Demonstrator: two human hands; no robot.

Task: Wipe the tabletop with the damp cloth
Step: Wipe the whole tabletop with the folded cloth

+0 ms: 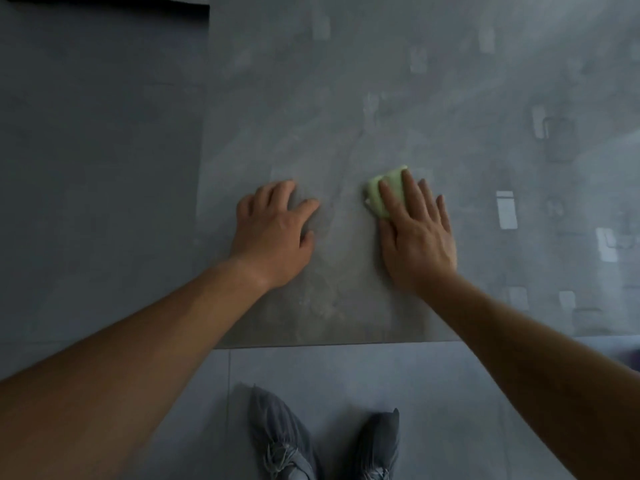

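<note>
Pale-green damp cloth (386, 194) lies on the grey tabletop (346, 98), pinned under your right hand (417, 233), fingers straight and flat. Your left hand (277, 230) braces alongside, fingers spread. Keep the palm low and overlap your strokes.

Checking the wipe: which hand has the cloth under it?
The right hand, fingers flat on the green cloth; the left hand rests bare on the tabletop.
</note>
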